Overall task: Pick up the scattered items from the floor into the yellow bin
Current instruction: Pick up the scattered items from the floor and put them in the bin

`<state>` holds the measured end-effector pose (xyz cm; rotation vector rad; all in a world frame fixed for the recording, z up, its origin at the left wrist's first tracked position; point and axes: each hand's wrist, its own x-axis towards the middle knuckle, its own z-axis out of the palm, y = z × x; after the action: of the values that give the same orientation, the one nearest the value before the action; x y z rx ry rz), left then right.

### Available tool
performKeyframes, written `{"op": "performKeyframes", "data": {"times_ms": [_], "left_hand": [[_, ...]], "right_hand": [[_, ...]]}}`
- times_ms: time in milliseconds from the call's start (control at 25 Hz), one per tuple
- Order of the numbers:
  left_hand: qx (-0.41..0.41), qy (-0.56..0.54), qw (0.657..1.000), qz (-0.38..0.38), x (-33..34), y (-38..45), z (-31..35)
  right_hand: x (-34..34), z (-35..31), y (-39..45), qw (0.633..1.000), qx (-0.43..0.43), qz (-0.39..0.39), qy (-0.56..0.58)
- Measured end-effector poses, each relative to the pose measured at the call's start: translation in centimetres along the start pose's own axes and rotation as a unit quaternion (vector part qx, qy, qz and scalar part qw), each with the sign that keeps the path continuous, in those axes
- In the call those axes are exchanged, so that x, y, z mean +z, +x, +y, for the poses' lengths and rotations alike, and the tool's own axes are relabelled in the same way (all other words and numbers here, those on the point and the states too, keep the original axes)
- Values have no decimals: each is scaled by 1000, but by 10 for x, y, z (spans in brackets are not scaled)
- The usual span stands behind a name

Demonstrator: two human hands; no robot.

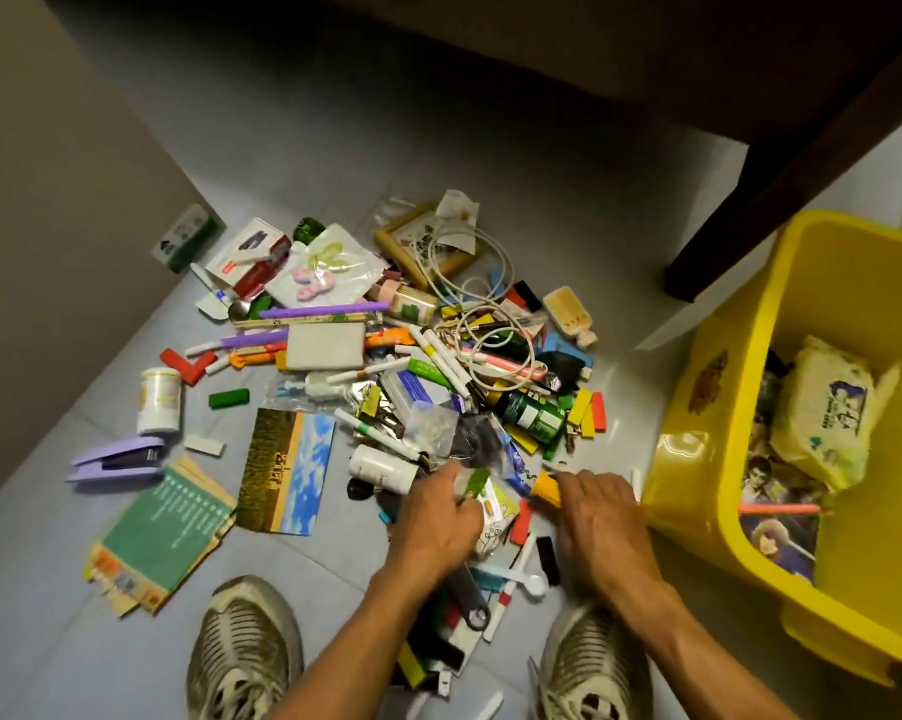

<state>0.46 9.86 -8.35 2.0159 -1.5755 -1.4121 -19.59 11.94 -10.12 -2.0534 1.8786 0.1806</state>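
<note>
A heap of scattered items (438, 366) covers the grey floor: pens, coloured blocks, a white cable, bottles, packets and cards. The yellow bin (698, 459) stands at the right, holding a wipes pack, pictures and a pink pen. My left hand (436, 517) reaches into the near edge of the heap, its fingers curled round a green item and a small packet (482, 493). My right hand (602, 506) lies close to the bin's left wall and grips an orange-yellow block (545, 485).
A purple stapler (121, 459), a green booklet (163, 532) and a landscape card (288, 470) lie at the left. My two shoes (246, 652) stand at the bottom. A dark wooden furniture leg (740, 215) rises behind the bin. A wall runs along the left.
</note>
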Motion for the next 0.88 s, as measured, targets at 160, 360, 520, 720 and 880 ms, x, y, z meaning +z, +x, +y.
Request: {"op": "performKeyframes", "data": {"times_ms": [160, 360, 520, 720, 880], "left_hand": [[-9, 4, 980, 200, -30, 19, 4], [-110, 106, 972, 180, -30, 41, 0], [-128, -163, 959, 194, -24, 39, -7], [-172, -390, 868, 255, -43, 13, 3], [-120, -453, 855, 221, -51, -21, 50]], "right_hand": [[-21, -26, 20, 972, 10, 156, 175], [-29, -24, 89, 977, 88, 10, 195], [-16, -20, 89, 982, 110, -36, 148], [-39, -33, 40, 925, 149, 51, 347], [-98, -34, -11, 710, 198, 83, 670]]}}
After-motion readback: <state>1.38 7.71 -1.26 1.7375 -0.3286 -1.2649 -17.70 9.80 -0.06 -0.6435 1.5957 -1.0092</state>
